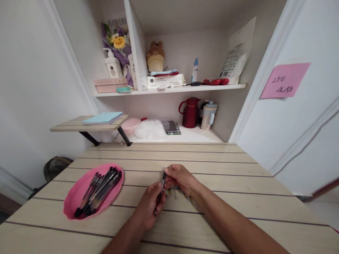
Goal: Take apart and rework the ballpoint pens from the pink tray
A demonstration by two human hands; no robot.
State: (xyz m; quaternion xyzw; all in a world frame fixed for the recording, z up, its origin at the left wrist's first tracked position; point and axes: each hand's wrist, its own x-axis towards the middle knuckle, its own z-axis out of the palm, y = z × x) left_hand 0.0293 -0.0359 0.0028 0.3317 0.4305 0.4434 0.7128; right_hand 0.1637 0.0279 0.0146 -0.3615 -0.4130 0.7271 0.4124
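Two bare hands meet over a pale wooden table with a single black pen held between them; the left hand is curled shut around the pen's lower barrel, while the right hand pinches its upper end with fingertips closed. Whether a clear cap sits there is too small to tell. Just under the right hand lies a small cluster of pale bits on the tabletop, too blurred to identify. Well to the left of the left hand rests a pink tray with a bundle of black pens lying side by side in it. Beyond both hands is a white alcove with a dark red jug; up to the right of the right hand, a pink note sticks to the wall.
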